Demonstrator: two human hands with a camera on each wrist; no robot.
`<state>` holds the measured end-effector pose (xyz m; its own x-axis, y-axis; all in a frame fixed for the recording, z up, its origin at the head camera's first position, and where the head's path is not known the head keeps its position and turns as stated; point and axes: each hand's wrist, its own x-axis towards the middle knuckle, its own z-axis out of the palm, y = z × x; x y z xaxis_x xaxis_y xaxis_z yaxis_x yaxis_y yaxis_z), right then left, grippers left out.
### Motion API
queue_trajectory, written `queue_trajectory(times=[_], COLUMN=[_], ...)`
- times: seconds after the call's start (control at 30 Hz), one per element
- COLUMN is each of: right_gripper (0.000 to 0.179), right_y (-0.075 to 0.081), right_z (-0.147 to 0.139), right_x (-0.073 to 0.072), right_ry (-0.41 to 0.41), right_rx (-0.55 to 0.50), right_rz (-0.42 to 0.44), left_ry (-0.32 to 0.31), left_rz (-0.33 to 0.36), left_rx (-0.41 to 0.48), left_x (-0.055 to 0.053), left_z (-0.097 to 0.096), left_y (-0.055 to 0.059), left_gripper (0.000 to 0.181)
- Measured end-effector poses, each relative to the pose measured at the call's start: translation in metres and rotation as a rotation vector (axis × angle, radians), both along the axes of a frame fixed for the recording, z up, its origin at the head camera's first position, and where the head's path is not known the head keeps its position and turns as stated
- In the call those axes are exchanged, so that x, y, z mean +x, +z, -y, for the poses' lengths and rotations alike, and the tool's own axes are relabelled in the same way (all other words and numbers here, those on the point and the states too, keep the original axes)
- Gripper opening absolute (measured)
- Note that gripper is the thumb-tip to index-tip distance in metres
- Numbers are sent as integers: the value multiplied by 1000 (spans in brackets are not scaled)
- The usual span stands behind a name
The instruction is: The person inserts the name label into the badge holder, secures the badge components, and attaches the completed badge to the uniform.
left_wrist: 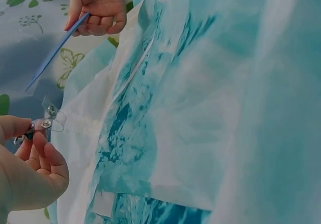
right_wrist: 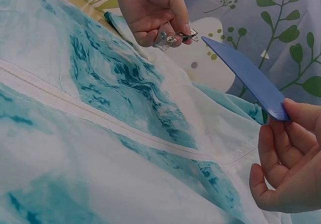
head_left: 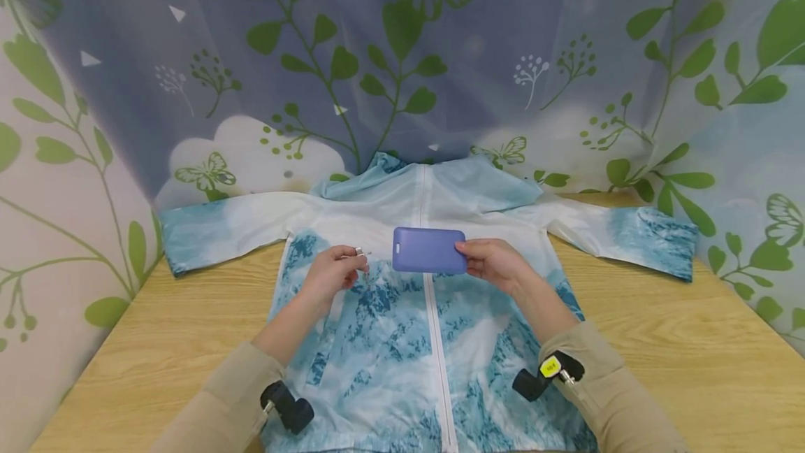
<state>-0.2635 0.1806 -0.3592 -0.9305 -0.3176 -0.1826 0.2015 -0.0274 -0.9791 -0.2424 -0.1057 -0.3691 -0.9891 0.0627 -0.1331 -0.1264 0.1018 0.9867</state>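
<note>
A flat blue badge holder (head_left: 428, 250) with a small slot at its left end is pinched at its right end by my right hand (head_left: 493, 263). Between thumb and fingers, my left hand (head_left: 333, 272) pinches a badge clip (left_wrist: 46, 124) with a clear plastic strap and metal snaps. In the right wrist view the clip's metal end lies close to the holder's slotted end, apart from it. Both hands are above a blue and white zip jacket (head_left: 390, 341), spread flat with its sleeves out to the sides.
The jacket lies on a wooden table (head_left: 679, 341), its hood (head_left: 490, 184) toward the back. A curtain (head_left: 478, 40) printed with leaves and butterflies hangs behind and along both sides. A small black camera (head_left: 286, 405) is strapped on each sleeve.
</note>
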Motion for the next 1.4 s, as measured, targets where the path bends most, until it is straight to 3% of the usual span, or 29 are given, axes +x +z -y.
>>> queue_trajectory(times=[0.17, 0.37, 0.7, 0.93, 1.07, 1.4], right_gripper=[17, 17, 40, 35, 29, 37], right_y=[0, -1, -2, -1, -1, -4], right_z=[3, 7, 11, 19, 22, 25], right_x=[1, 1, 2, 3, 4, 5], right_ry=[-1, 11, 48, 45, 40, 40], right_rx=[5, 12, 20, 12, 6, 14], right_rz=[1, -2, -15, -5, 1, -1], left_ry=[-12, 5, 101, 169, 179, 202], left_rz=[-13, -18, -30, -43, -63, -68], left_rx=[-8, -24, 46, 77, 78, 91], left_x=[1, -1, -3, -5, -5, -3], left_z=[0, -3, -11, -16, -18, -21], left_y=[2, 5, 10, 10, 10, 9], left_gripper=[32, 28, 22, 23, 24, 28])
